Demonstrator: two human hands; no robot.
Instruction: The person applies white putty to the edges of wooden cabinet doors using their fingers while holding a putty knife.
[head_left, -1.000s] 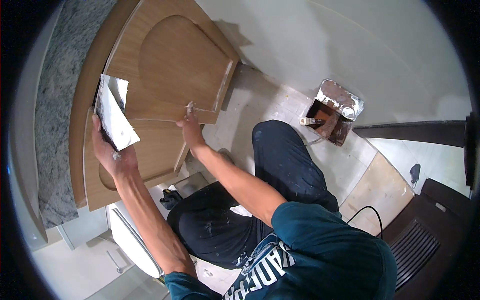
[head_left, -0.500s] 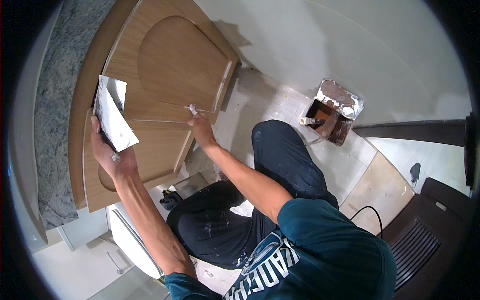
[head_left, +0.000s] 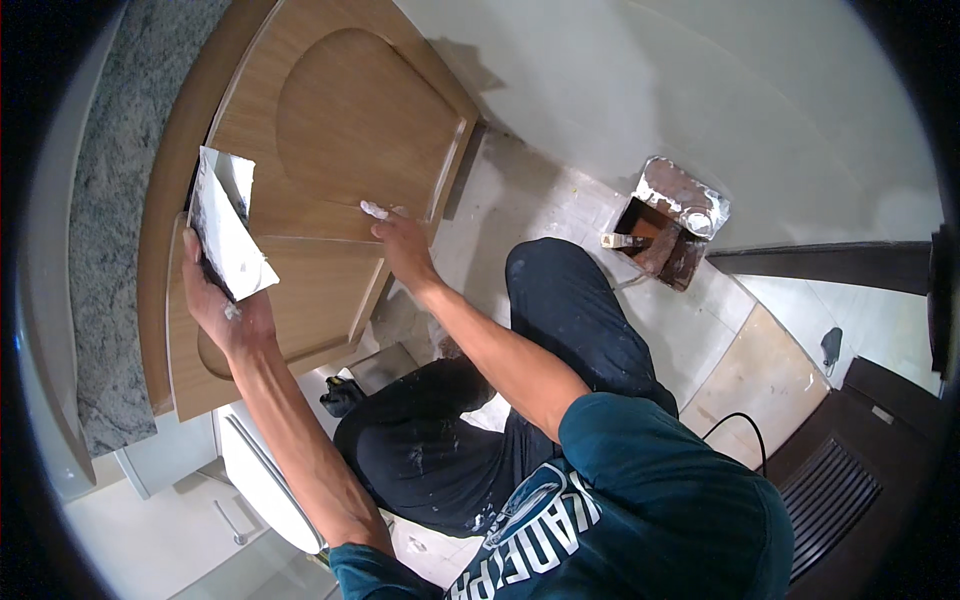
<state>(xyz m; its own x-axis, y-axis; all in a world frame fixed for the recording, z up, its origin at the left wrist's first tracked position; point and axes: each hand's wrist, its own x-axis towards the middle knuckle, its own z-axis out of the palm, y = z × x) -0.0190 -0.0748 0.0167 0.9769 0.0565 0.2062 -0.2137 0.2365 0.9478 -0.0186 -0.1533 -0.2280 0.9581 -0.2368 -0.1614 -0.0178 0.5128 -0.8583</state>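
In my left hand (head_left: 232, 318) is a folded white sheet (head_left: 232, 240) with grey smears, its edges bent up; the fingers are closed round its lower side, and a dab of white paste sticks near my thumb. My right hand (head_left: 405, 245) is at the wooden cabinet doors (head_left: 365, 120), just above the seam between two panels. Its index finger is stretched out and coated with white paste (head_left: 374, 210) at the tip, while the other fingers curl in. The hand holds nothing else that I can see. Whether the fingertip touches the wood I cannot tell.
On the floor to the right stands an open paint-stained box (head_left: 680, 265) with a brush (head_left: 625, 241) across it and a white-smeared lid (head_left: 683, 195). A grey stone countertop (head_left: 120, 220) borders the cabinet at left. A dark louvred door (head_left: 830, 490) is at lower right.
My right hand has shifted slightly up and left, off the seam, and the pasted fingertip now points left over the upper panel. My left hand and the sheet are nearly still.
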